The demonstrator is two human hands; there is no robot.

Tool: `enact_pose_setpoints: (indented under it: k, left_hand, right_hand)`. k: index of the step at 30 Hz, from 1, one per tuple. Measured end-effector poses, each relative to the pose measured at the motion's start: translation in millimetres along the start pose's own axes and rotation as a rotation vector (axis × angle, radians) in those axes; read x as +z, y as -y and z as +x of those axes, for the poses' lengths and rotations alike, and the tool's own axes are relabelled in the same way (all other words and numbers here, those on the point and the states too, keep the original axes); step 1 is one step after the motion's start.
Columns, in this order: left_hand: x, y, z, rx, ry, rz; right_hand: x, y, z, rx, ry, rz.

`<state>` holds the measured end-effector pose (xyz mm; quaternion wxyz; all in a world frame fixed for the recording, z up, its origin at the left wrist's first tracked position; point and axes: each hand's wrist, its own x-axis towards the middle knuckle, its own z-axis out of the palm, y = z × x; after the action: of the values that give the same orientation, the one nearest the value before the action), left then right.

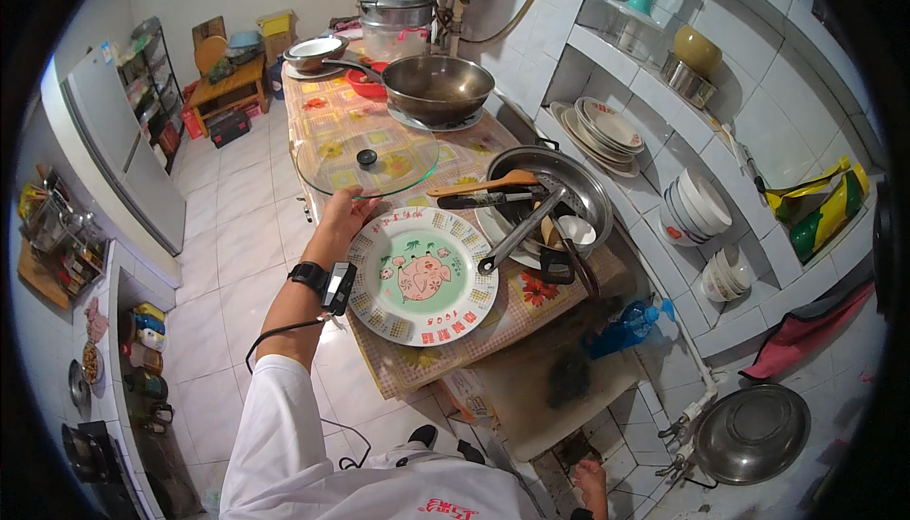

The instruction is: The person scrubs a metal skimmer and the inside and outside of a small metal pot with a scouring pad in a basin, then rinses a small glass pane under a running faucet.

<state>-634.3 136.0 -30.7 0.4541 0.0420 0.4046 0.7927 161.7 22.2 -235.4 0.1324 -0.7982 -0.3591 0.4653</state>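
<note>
My left hand (348,218) is at the near rim of a round glass pot lid (398,161) with a black knob, its fingers under the edge; the lid lies over the patterned tablecloth. Just below and right of this hand is a large white plate (424,277) with a pig picture on green. A steel basin (601,200) to the right holds a wooden spatula (490,183), a small white bowl and several dark-handled utensils. My right hand (589,481) hangs low at the bottom edge, away from the table, its fingers loosely curled, with nothing visible in it.
A wok (439,90) and a red bowl (367,82) stand farther back, before a steel steamer pot (396,26). Tiled shelves at the right hold stacked plates (611,125) and bowls (693,207). A blue bottle (622,329) is beside the table's near right corner; an upturned metal basin (751,435) is lower right.
</note>
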Motion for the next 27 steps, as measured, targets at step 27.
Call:
enact_pose_setpoints:
  k: [27]
  left_hand:
    - [-5.2,-40.7,-376.6,0.099,0.339,0.437]
  right_hand:
    - [12.7,-7.3,12.3,-0.316,0.331,0.039]
